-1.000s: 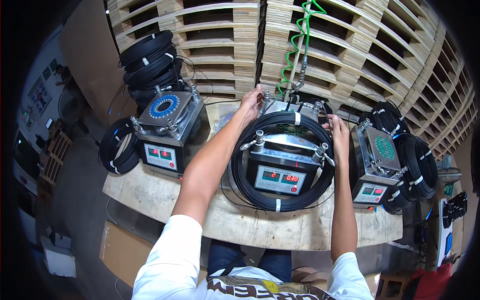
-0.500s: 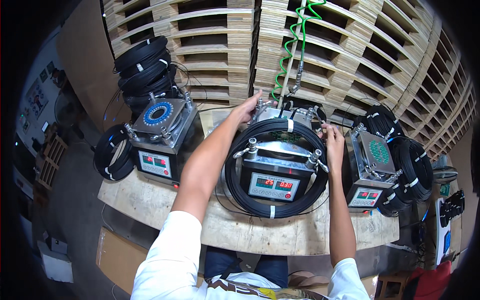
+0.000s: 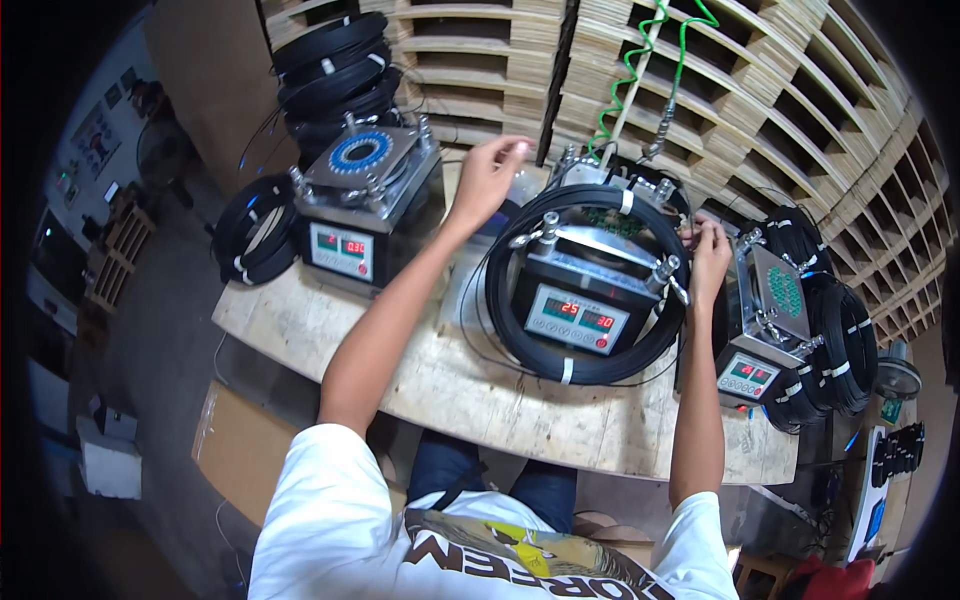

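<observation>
A black cable coil (image 3: 567,370) with white ties leans around the front of the middle polishing machine (image 3: 578,318), which has a metal top plate, corner clamps and a lit red display. My left hand (image 3: 488,182) hangs in the air left of this machine's rear corner, its fingers loosely bent and apart from the thumb, with nothing visible in them. At the coil's right side, my right hand (image 3: 711,258) is closed, its fingertips pinched together. What they hold is too small to make out. Green pieces show on the top plate behind the coil's upper rim.
Similar machines stand on the left (image 3: 345,250) and right (image 3: 750,370) of the wooden table (image 3: 500,410). Stacked black coils (image 3: 335,80) rise behind the left one. More coils (image 3: 840,340) lie at right. Wooden pallets (image 3: 480,60) and a green air hose (image 3: 680,60) are behind.
My left hand has come away from the middle machine's rear left clamp, toward the left. My right hand stays by the coil's right side, slightly nearer me. The whole view has shifted.
</observation>
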### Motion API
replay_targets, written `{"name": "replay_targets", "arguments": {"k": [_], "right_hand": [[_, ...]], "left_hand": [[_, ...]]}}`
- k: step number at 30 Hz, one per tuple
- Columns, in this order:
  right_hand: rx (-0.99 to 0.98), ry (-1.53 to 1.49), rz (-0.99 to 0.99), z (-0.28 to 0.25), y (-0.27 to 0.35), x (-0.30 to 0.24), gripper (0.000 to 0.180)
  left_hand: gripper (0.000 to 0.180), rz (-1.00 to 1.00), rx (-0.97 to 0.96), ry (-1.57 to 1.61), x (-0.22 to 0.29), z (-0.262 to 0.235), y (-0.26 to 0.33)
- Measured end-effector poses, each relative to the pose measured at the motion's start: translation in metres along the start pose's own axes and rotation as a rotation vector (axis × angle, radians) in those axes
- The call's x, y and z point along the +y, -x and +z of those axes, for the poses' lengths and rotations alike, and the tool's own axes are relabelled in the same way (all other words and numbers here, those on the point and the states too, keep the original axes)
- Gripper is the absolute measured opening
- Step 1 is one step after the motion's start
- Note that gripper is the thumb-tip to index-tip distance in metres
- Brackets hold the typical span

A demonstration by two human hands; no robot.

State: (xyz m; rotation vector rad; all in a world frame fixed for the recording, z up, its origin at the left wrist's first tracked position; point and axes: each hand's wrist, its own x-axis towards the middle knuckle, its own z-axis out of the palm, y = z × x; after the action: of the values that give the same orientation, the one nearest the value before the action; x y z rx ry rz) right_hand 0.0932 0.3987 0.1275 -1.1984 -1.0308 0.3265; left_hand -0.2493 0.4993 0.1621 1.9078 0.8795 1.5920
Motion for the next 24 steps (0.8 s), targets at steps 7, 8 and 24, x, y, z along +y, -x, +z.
{"name": "replay_targets", "arguments": {"k": [7, 8, 24], "right_hand": [[0.031, -0.069, 0.007, 0.001, 0.004, -0.004, 0.025], [0.03, -0.103, 0.014, 0.003, 0.005, -0.005, 0.023], [0.259, 0.372, -0.295, -0.028, 0.067, -0.047, 0.023]], "left_hand": [[0.023, 0.472, -0.001, -0.711, 0.084, -0.038, 0.119], [0.025, 0.434, -0.062, -0.77, 0.078, -0.037, 0.122], [0.02, 0.729, -0.18, -1.112, 0.055, -0.033, 0.096]]}}
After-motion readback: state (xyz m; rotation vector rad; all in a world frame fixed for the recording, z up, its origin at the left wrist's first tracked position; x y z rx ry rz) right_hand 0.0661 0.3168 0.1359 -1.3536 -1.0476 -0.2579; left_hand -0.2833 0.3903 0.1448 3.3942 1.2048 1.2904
